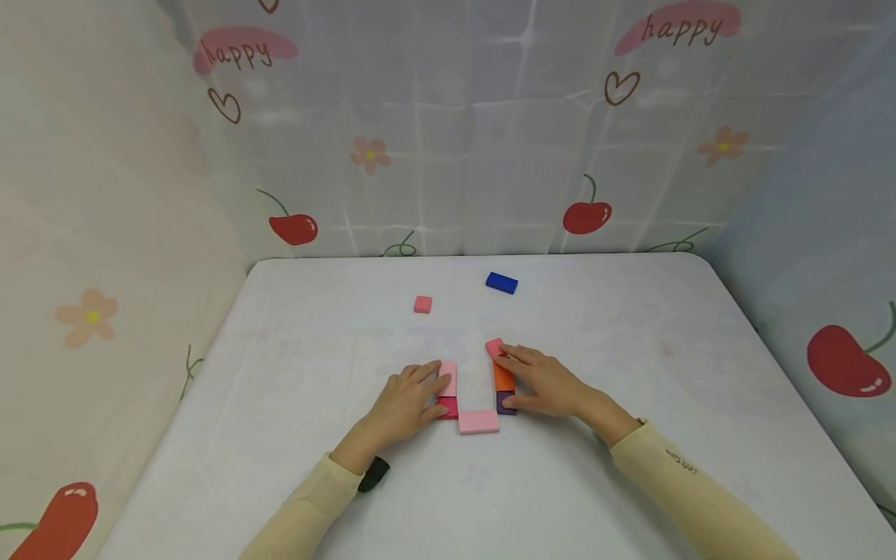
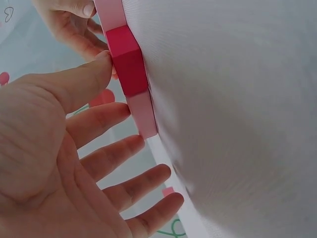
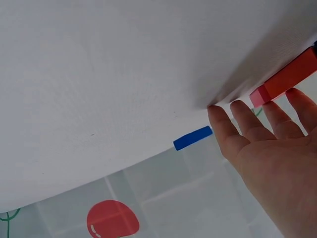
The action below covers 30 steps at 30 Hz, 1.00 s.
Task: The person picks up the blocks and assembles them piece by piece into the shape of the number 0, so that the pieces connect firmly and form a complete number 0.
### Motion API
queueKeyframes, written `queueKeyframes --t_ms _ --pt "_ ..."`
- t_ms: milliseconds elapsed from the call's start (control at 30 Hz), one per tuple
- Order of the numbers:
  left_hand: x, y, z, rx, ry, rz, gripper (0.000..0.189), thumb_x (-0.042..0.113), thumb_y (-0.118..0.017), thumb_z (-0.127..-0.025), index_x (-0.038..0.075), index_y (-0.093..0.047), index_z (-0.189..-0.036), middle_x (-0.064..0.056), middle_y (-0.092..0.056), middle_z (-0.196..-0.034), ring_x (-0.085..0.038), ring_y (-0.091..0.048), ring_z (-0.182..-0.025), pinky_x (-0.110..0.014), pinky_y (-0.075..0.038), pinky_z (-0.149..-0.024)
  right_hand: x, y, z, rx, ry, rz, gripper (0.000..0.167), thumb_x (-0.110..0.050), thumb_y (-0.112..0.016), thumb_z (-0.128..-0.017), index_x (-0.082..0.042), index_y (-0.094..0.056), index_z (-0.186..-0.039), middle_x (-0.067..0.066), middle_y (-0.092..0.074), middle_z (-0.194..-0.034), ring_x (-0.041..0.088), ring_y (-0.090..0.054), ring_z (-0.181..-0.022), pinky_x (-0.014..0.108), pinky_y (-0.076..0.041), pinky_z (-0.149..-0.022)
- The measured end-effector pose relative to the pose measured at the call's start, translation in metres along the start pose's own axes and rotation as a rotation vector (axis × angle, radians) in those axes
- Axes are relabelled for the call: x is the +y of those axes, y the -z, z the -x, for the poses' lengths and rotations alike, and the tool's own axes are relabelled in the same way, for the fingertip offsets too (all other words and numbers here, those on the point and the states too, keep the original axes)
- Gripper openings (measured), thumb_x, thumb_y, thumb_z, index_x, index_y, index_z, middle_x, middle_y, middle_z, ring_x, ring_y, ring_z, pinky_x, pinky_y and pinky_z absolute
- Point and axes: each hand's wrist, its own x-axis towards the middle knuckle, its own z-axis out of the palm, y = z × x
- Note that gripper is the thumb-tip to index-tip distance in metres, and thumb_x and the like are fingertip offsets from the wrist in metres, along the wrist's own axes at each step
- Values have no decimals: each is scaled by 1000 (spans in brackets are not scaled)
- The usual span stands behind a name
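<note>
So the table [image 1: 630, 334] is white, and there's a printed curtain [image 1: 462, 171] right behind it. Up above the table's far edge you get two pink "happy" smears [image 1: 245, 50], brown heart outlines [image 1: 225, 106] and a couple of peachy flowers [image 1: 369, 155], with two red cherries [image 1: 294, 229] lower down. Green squiggles [image 1: 408, 250] sit just over that edge, maybe stems, but the table cuts them off so hard to say. Left of the table, a pale panel [image 1: 161, 194] has another flower [image 1: 87, 319]; right of it, a bluish panel [image 1: 826, 233] has one big cherry [image 1: 848, 360].
</note>
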Motion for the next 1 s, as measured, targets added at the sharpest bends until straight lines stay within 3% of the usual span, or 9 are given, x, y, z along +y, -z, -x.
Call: queueKeyframes --t_ms 300,467,600,700,833,1000 --pt "1 4 -5 -2 11 43 53 32 -72 -88 14 -59 -136 -12 -45 -149 -33 -44 -132 -52 -43 -95 4 -1 0 11 1 5 72 -39 -71 -87 -8 -44 -147 16 -37 -154 40 -38 -139 61 -38 -105" --pt "-7 12 -14 98 67 109 51 29 -70 -90 11 -58 -136 -14 -44 -150 -35 -45 -134 -56 -42 -98 4 -1 1 16 9 14 73 -40 -72 -87 -9 -44 -147 17 -38 -154 40 -39 -138 60 -38 -105" --pt "-26 28 -35 243 179 190 49 25 -68 -93 8 -57 -137 -17 -49 -145 -37 -48 -131 -54 -41 -104 4 -1 1 15 1 6 73 -40 -72 -87 -10 -44 -148 15 -37 -155 39 -39 -139 61 -38 -105" --pt "-47 40 -54 314 266 292 48 21 -67 -93 6 -56 -137 -20 -52 -139 -36 -52 -126 -51 -44 -102 5 -2 1 14 -4 -4 74 -40 -72 -87 -10 -43 -148 15 -36 -156 39 -38 -140 61 -37 -105" --pt "-72 49 -77 327 351 449 46 18 -65 -94 4 -54 -137 -20 -55 -134 -35 -57 -116 -47 -49 -94 4 -2 2 9 -5 -8 74 -40 -72 -87 -10 -43 -148 15 -36 -156 39 -37 -140 61 -37 -106" --pt "-93 44 -100 309 437 566 44 18 -64 -94 4 -57 -135 -19 -61 -129 -34 -60 -112 -43 -51 -91 2 -2 2 10 -4 -16 73 -40 -71 -87 -9 -44 -148 16 -37 -155 40 -38 -139 61 -37 -106"
